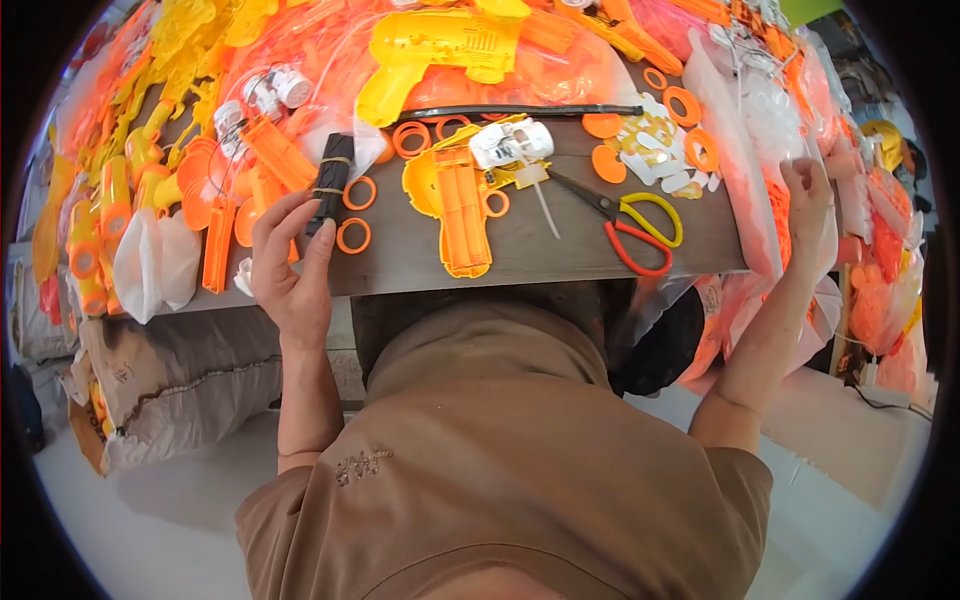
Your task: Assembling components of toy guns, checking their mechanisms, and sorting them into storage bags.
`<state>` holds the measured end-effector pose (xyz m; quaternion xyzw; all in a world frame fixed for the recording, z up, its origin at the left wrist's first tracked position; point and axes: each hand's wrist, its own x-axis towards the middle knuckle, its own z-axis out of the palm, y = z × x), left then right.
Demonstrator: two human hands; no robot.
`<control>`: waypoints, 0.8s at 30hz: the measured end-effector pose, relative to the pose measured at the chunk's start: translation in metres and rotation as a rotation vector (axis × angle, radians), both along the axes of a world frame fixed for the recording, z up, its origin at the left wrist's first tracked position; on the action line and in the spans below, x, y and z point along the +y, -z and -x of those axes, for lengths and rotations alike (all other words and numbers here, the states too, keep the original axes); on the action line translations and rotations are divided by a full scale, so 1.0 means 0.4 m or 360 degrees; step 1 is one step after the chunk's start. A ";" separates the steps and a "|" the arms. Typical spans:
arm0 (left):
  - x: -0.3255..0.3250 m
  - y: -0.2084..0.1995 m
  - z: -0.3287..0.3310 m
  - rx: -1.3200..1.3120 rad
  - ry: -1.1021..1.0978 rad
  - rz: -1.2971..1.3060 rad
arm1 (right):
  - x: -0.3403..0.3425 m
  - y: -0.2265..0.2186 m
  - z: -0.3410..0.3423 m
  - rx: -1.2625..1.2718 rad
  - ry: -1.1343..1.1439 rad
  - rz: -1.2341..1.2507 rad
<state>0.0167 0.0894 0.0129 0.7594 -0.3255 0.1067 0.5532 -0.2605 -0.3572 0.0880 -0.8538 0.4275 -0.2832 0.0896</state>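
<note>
My left hand (292,262) is at the table's front edge, thumb and fingers closed round the lower end of a black bundle (335,165) bound with rubber bands. Orange rings (353,236) lie just right of it. Over at the right, my right hand (806,195) is raised at a clear plastic bag (745,190) with its fingers curled; what they hold, if anything, is hidden. Between the hands lies a yellow toy gun shell (425,185) with an orange grip piece (464,220) in it. A white plastic mechanism (510,145) rests at its upper right.
Scissors (640,235) with red and yellow handles lie right of centre. Beyond them are small white and yellow pieces (655,150) and orange discs (609,163). A black strip (520,111) crosses below another yellow gun shell (440,60). Bagged orange parts (570,80) crowd the back.
</note>
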 end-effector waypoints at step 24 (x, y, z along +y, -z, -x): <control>-0.001 -0.044 -0.082 0.0125 -0.0163 -0.0701 | 0.636 0.226 -0.244 -0.0225 -0.1382 -0.0255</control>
